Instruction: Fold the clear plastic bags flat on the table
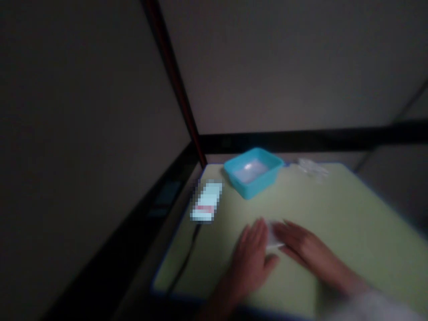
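Open lane by right edge of surface (pixel 364 218), teal basin (pixel 262 185) blocking far left corner, phone (pixel 207 200) and cable (pixel 191 249) obstructing left edge, clear plastic (pixel 312 168) near far edge

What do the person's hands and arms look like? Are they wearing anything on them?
The left hand and right hand are bare, with no gloves. The right arm has a loose-looking, pale greyish-white sleeve. No sleeve shows on the visible left forearm. It's too blurry to tell about rings or other markings.
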`<state>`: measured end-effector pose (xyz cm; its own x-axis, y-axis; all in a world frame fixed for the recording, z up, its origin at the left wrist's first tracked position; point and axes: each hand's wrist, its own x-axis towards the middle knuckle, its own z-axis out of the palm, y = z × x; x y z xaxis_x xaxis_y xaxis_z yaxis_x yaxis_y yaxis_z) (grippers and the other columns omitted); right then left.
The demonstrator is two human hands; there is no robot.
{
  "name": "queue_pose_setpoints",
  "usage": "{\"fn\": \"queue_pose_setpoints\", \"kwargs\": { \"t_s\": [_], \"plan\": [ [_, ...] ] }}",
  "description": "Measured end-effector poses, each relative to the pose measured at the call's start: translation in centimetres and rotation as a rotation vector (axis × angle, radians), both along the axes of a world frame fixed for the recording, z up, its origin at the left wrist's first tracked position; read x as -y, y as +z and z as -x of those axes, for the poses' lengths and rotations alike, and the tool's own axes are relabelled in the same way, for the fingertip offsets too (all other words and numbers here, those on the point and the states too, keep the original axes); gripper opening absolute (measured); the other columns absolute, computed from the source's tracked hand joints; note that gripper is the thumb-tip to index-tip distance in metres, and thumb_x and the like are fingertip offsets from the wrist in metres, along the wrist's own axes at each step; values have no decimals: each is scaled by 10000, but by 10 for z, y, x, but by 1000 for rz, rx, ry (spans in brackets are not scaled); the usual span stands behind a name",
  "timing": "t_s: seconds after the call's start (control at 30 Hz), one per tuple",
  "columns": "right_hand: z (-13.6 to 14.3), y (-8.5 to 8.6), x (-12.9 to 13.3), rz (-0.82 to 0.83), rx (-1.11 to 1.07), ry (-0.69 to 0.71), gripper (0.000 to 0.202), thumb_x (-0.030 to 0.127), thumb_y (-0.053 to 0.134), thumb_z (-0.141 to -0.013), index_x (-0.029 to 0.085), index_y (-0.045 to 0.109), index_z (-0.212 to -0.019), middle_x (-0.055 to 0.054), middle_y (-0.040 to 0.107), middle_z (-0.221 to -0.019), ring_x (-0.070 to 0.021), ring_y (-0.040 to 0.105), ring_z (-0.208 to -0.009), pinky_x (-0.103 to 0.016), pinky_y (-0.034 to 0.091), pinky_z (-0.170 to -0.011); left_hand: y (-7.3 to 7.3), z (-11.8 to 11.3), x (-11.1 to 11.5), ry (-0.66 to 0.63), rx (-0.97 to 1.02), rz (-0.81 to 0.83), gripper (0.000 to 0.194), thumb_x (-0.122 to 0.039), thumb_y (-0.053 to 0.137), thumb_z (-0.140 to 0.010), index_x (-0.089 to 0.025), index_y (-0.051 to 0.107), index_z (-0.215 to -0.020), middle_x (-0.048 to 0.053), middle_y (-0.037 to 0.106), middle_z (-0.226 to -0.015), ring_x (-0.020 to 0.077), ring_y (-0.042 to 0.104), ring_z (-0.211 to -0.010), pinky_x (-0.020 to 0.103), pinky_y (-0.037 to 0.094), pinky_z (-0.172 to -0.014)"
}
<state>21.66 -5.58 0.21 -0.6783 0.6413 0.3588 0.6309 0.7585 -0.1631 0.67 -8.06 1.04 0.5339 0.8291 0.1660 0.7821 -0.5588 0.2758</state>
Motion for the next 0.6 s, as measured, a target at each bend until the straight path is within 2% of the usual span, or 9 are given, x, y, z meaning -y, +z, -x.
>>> {"fn": "queue_pose_setpoints", "kwargs": {
  "t_s": [0.07,0.13,0.2,0.27,0.37,0.47,0.53,0.6],
  "plan": [
    [-2,-3,-2,-76,-13,29,290,203,424,-932,184,620,-1145,-109,673,-1119,-232,623,-1033,-427,488,-923,-1,0,1,-3,20,11,628,-482,400,-915,-138,270,-1424,103,214,-1510,223,171,-1397,432,209,-1142],
    [-2,-6,-3,-145,-2,47,288,136,399,-919,172,658,-1037,-112,704,-992,-234,656,-927,-416,522,-850,-2,-1,1,0,44,19,618,-478,428,-903,-146,303,-1410,105,228,-1507,228,182,-1396,439,206,-1142],
    [0,-7,-4,-163,10,54,267,137,406,-913,173,663,-975,-104,706,-913,-233,662,-864,-423,522,-836,-1,-2,0,5,77,21,608,-463,476,-883,-153,343,-1390,107,263,-1496,236,217,-1387,448,220,-1136],
    [1,-5,-3,-122,-15,41,228,172,426,-914,175,647,-970,-101,701,-919,-235,658,-875,-438,500,-873,0,-2,-1,16,127,17,559,-399,534,-858,-161,407,-1347,105,327,-1471,243,275,-1365,450,241,-1127],
    [2,6,0,35,-150,7,208,217,430,-920,191,610,-1020,-91,691,-987,-229,646,-922,-422,489,-887,2,-4,-3,62,258,9,348,-224,536,-841,-193,557,-1187,77,516,-1341,237,436,-1262,437,296,-1095],
    [4,18,4,259,-351,-62,200,271,411,-933,216,600,-967,-55,692,-890,-197,656,-806,-331,536,-734,4,-6,-5,146,463,99,231,-150,458,-861,-204,640,-992,54,677,-1067,205,608,-1001,365,449,-930],
    [6,25,6,393,-483,-120,196,325,425,-929,217,589,-923,-40,682,-820,-187,651,-741,-295,535,-661,5,-7,-6,245,594,201,219,-196,437,-880,-180,654,-852,47,699,-858,189,633,-801,304,490,-744],
    [9,29,6,490,-615,-168,196,382,481,-898,211,572,-935,-35,673,-779,-187,646,-708,-284,532,-625,5,-8,-9,326,707,294,274,-257,450,-874,-155,609,-674,22,643,-668,165,588,-655,262,445,-608]
  ]
}}
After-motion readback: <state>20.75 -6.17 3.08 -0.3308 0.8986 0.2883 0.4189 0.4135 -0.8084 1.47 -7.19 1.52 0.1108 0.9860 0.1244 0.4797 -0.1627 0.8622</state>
